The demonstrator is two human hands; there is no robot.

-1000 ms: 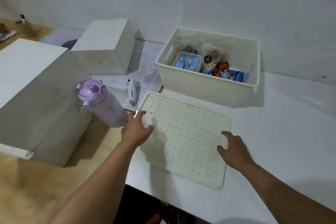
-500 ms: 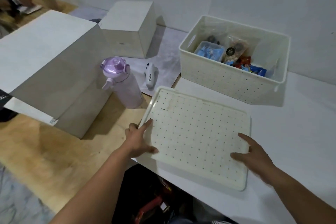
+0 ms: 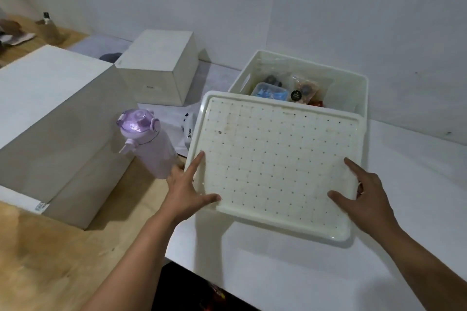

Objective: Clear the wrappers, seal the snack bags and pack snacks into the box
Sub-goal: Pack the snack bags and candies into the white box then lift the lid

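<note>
- Lid [image 3: 275, 166]: cream, perforated, held clear of the white tabletop [image 3: 404, 209] and tilted, its far edge over the near rim of the box [image 3: 353, 88]; shadow on the table beneath its near edge
- Left hand [image 3: 185, 189]: grips the lid's left edge; index finger stretched along the top surface, thumb pressed on top near the near-left corner, remaining fingers hidden under the rim
- Right hand [image 3: 366, 197]: grips the lid's right edge; index finger and thumb spread flat on top, other fingers curled round the rim and mostly out of sight
- Box: cream, open, at the back of the white tabletop near the wall; near wall hidden behind the lid
- Contents visible past the lid's far edge: clear tub with blue wrapped snacks [image 3: 269, 92], a clear snack bag with a dark round label [image 3: 302, 92], a red wrapper edge [image 3: 317, 103]; whether the bag is sealed cannot be told
- Purple bottle [image 3: 146, 141]: upright on the wooden surface just left of the left hand, apart from the lid
- Small white device [image 3: 188, 131]: lies between bottle and lid, partly hidden
- Two pale blocks: large block [image 3: 50, 118] at left, smaller block [image 3: 159, 68] behind the bottle
</note>
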